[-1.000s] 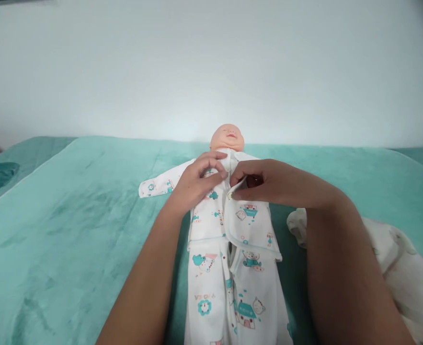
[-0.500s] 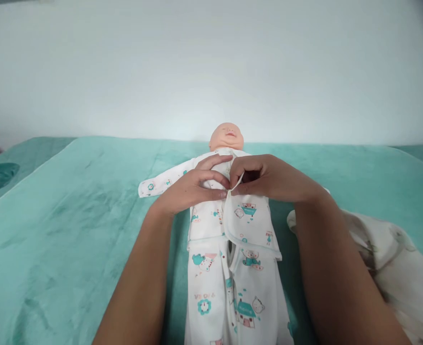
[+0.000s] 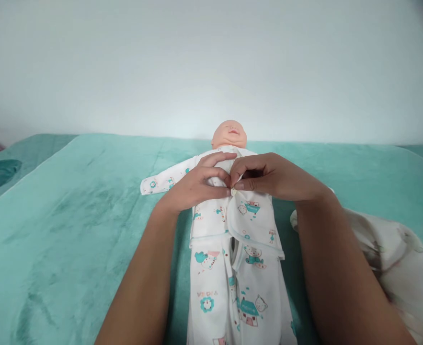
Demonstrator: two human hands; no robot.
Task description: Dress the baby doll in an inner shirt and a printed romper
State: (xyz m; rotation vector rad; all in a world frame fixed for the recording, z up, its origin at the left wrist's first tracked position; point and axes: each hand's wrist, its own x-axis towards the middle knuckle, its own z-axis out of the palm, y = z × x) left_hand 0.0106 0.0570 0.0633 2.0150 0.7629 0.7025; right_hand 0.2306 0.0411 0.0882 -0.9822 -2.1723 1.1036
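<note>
Toward the blanket's far edge, both your hands pinch the jacket. Its fastener could misalign — from uneven tugging.

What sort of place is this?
An indoor room, possibly a bedroom or care-training room; can't tell which. Clues: a plush teal blanket spread wide, a plain pale wall behind it, and a baby doll in printed white clothes.

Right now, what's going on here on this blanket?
A person's left hand and right hand pinch the front of a printed white jacket, around mid-chest. It is on a doll lying face up on the green blanket, in matching trousers. A crumpled white cloth lies off to the right.
</note>
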